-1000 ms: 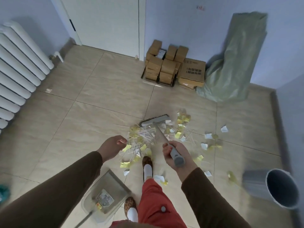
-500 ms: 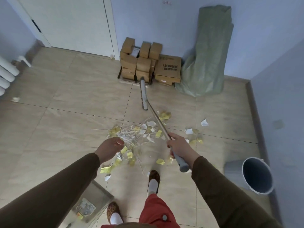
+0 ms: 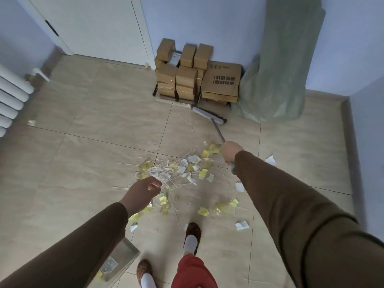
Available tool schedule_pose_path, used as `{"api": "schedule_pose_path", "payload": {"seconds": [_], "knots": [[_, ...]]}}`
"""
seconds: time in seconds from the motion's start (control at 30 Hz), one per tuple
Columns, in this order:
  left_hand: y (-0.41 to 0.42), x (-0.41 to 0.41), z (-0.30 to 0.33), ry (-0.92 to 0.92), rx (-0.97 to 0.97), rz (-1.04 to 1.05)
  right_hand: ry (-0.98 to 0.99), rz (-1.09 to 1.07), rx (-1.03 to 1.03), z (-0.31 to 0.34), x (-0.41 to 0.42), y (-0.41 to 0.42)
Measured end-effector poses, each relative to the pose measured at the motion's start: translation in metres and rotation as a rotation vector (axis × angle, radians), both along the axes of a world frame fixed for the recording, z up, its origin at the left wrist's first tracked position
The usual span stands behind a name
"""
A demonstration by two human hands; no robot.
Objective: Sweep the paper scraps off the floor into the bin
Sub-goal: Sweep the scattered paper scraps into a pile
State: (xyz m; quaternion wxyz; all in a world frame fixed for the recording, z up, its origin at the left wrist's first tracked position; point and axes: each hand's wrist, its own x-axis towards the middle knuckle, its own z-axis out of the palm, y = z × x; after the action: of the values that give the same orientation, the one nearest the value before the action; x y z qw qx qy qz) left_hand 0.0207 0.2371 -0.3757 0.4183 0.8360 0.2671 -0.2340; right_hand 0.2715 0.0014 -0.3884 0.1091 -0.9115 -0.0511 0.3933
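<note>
Yellow and white paper scraps (image 3: 204, 173) and thin white strips lie in a loose pile on the tiled floor ahead of my feet. My right hand (image 3: 231, 151) grips the grey broom handle, arm stretched forward. The broom head (image 3: 208, 115) rests on the floor far ahead, beside the stacked boxes and beyond the pile. My left hand (image 3: 143, 192) hovers over the pile's left edge, fingers curled in a fist with nothing visible in it. A grey dustpan (image 3: 126, 249) with a few scraps in it sits at the lower left. The bin is out of view.
Brown cardboard boxes (image 3: 187, 73) are stacked against the far wall, next to a green sack (image 3: 278, 80). A white radiator (image 3: 10, 96) lines the left wall and a white door (image 3: 93, 23) stands behind. Stray scraps (image 3: 242, 225) lie to the right. My slippered foot (image 3: 192, 235) is near the pile.
My right arm has pushed the broom farther forward and right, so its head has turned and now lies near the boxes. The view shifted and the bin dropped out of sight. My left hand stays put.
</note>
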Motion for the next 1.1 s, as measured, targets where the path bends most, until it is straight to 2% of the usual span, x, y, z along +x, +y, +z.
{"api": "schedule_pose_path", "payload": {"seconds": [0.2, 0.43, 0.5, 0.6, 0.77, 0.97, 1.1], "knots": [[-0.007, -0.016, -0.002, 0.022, -0.025, 0.008, 0.029, 0.210, -0.067, -0.026, -0.030, 0.001], [-0.019, -0.034, 0.012, -0.013, -0.042, -0.046, 0.126, 0.367, -0.065, 0.052, -0.106, -0.090], [-0.025, -0.040, 0.017, -0.025, -0.071, -0.051, 0.107, 0.312, -0.062, 0.071, -0.135, -0.120], [-0.030, -0.052, 0.020, -0.023, -0.102, -0.059, 0.104, 0.071, 0.012, 0.089, -0.175, -0.156], [-0.038, -0.069, 0.020, -0.021, -0.087, -0.095, 0.029, -0.178, 0.147, 0.074, -0.179, -0.162], [-0.031, -0.079, 0.018, -0.014, -0.058, -0.090, 0.063, -0.282, 0.112, 0.014, -0.149, -0.112], [-0.020, -0.081, 0.018, -0.010, -0.061, -0.053, 0.182, -0.276, 0.100, -0.006, -0.181, -0.095]]}}
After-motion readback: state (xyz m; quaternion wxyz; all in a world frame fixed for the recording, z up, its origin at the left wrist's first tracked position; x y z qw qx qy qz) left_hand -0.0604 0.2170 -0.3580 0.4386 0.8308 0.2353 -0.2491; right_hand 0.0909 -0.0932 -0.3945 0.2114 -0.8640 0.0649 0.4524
